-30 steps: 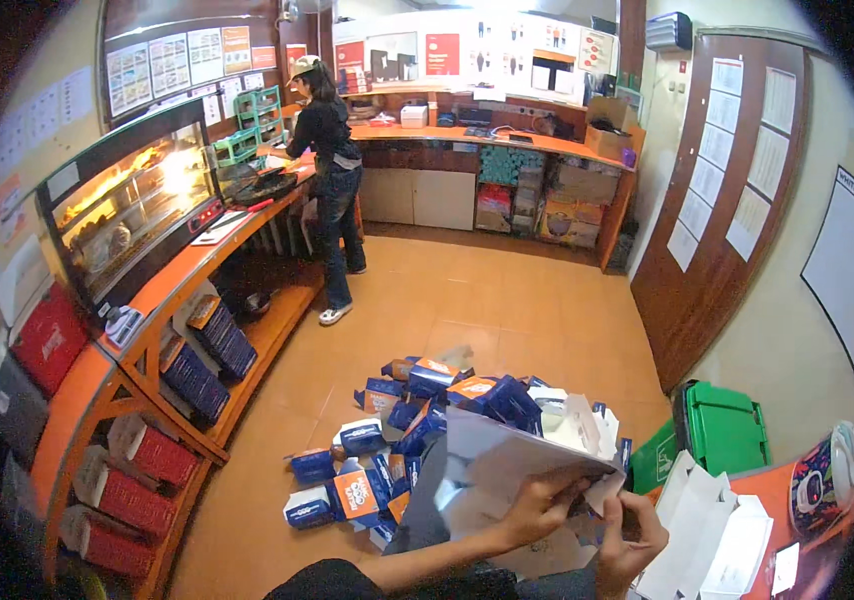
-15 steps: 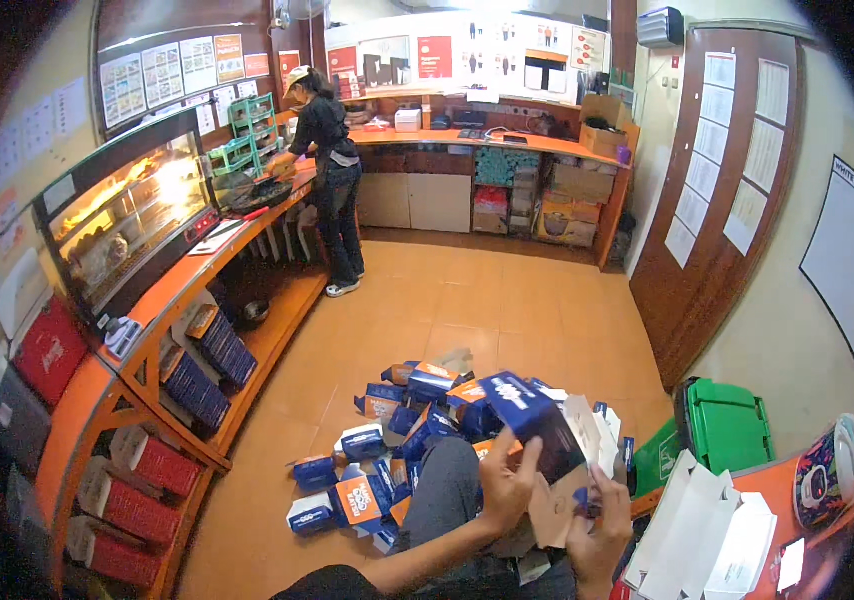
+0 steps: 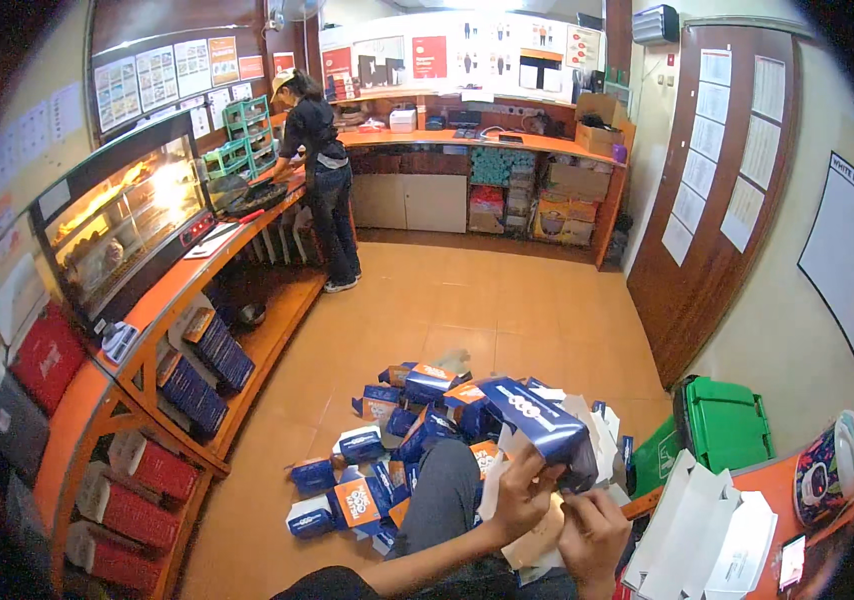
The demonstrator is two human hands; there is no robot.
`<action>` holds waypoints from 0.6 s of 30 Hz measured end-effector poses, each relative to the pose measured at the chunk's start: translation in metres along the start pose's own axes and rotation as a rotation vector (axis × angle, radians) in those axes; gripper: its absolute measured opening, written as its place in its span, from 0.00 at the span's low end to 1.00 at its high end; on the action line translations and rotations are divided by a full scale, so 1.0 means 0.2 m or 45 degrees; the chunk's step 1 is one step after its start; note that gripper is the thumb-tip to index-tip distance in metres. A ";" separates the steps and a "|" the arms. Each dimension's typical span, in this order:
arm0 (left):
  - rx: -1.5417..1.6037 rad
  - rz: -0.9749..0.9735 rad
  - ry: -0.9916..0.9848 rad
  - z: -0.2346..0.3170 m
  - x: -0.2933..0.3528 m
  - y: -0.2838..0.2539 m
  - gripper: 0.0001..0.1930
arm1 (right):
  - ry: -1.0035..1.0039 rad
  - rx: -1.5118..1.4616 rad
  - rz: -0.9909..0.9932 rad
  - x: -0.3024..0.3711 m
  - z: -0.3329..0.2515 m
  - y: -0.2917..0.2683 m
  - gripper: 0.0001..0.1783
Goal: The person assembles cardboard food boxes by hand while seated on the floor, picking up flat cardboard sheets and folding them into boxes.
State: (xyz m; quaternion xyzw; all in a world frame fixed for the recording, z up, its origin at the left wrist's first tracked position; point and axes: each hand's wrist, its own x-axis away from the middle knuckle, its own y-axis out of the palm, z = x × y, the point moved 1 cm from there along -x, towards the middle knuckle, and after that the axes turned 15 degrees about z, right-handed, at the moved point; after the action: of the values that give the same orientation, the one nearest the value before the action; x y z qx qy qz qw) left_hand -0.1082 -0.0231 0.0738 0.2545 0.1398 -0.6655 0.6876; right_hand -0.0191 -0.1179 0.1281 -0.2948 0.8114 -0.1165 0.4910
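Observation:
A dark blue and white cardboard food box (image 3: 539,418), partly folded, is tilted up in front of me above my lap. My left hand (image 3: 519,497) grips its lower edge, fingers closed on the card. Close beside it, my right hand (image 3: 592,532) has its fingers bent in a pinch at the box's lower right corner. The fingertips there are partly hidden. Beyond my knee, several folded blue and orange boxes (image 3: 362,500) lie heaped on the floor.
White unfolded cartons (image 3: 692,530) sit on the orange counter at my right, by a patterned tub (image 3: 829,475). Behind them stands a green bin (image 3: 727,420). A person (image 3: 315,175) works at the left counter near a lit food warmer (image 3: 127,215).
The box has turned so that its blue printed panel faces up toward me and its brown inside is hidden. Both hands have shifted with it, the right curling in closer to the left.

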 end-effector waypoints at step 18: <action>-0.620 -0.682 1.077 -0.23 0.33 -0.09 0.27 | 0.510 -0.319 0.568 -0.14 -0.18 -0.13 0.25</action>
State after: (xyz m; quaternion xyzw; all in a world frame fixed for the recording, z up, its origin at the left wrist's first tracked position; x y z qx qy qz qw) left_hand -0.1143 -0.0541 -0.0025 0.2889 0.6132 -0.6054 0.4172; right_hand -0.0310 -0.1260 0.1797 -0.1392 0.9445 0.0392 0.2950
